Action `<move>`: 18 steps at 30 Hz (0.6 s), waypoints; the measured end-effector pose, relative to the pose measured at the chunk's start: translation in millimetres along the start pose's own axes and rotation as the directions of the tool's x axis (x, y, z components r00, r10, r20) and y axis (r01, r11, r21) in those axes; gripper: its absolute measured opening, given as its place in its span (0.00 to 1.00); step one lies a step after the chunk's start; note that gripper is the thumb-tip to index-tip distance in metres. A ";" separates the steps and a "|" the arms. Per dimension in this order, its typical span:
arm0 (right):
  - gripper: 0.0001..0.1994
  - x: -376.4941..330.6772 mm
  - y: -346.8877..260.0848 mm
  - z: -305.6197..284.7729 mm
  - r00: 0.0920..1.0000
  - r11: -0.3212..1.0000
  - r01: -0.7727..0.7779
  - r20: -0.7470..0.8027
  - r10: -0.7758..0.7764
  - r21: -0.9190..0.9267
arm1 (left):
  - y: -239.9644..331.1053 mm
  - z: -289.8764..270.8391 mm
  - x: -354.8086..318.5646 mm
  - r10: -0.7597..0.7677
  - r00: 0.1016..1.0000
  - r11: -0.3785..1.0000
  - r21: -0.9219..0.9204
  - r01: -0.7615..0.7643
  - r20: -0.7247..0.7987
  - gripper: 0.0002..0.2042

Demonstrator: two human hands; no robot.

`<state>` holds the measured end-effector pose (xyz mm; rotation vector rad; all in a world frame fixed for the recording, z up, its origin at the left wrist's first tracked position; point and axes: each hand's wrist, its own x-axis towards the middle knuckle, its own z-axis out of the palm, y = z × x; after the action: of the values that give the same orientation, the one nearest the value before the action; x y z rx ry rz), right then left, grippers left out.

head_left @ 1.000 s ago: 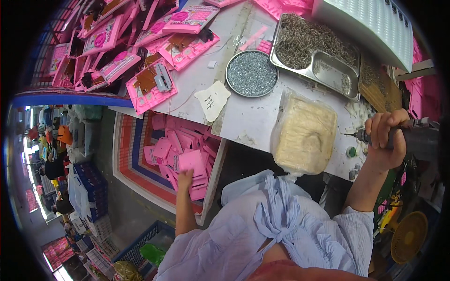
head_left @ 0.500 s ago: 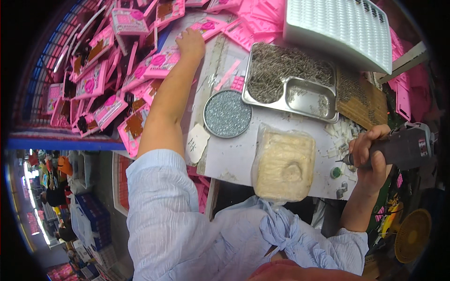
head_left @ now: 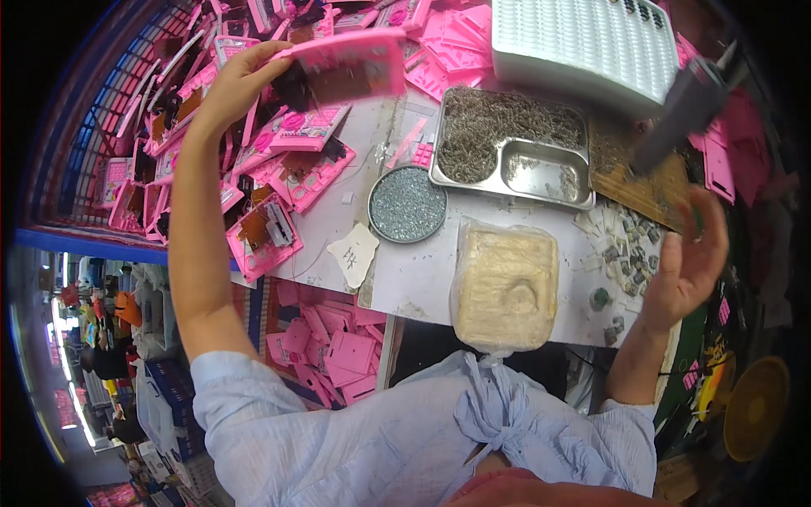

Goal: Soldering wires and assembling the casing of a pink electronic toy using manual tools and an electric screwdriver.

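My left hand [head_left: 239,83], raised at the far left of the bench, is closed on the edge of a pink plastic toy casing [head_left: 359,69]. The casing is tilted and slightly blurred, showing brown board and dark parts inside. At the right, my right hand [head_left: 694,258] holds nothing, its fingers apart and curved. Beyond its fingertips hangs a dark electric screwdriver [head_left: 680,118], blurred and apart from the hand. In front of me sits a yellowish block [head_left: 505,287] wrapped in clear plastic. A round dish [head_left: 408,204] of small grey metal bits stands left of it.
A steel compartment tray [head_left: 549,196] holds many small screws. Behind it stands a white ridged box [head_left: 583,55]. Pink casings [head_left: 262,241] pile up by a blue basket [head_left: 93,110] at left. Small pale parts [head_left: 621,253] lie near my right hand; a pink-filled crate [head_left: 338,351] stands below the bench.
My left hand has drawn back leftward, lifting a pink casing off the pile. My right hand has let go of the screwdriver, which has swung up and away.
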<state>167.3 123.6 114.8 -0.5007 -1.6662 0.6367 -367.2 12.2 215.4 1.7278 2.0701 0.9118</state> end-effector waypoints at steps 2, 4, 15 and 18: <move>0.23 -9.5 1.2 -7.7 0.927 0.951 -0.256 0.322 0.191 0.174 | 54.8 24.0 -19.4 0.114 0.977 0.989 -0.116 -0.094 0.179 0.15; 0.20 4.3 9.3 28.2 0.743 0.771 -0.554 0.603 0.289 0.313 | 104.2 58.1 -24.7 0.119 0.860 0.986 -0.159 -0.045 0.496 0.12; 0.18 -100.5 21.4 38.2 0.254 0.295 -0.949 0.819 0.515 0.109 | 134.4 230.7 -45.2 0.404 0.865 0.909 -0.231 -0.346 0.296 0.19; 0.19 -123.5 11.0 27.2 0.347 0.472 -0.881 0.621 0.703 -0.042 | 119.9 265.1 -107.1 0.541 0.841 0.835 -0.122 -0.536 0.004 0.16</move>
<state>163.2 49.1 12.1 -1.0093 -1.7247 1.9544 -92.6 -6.9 72.8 2.2900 1.4747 1.1083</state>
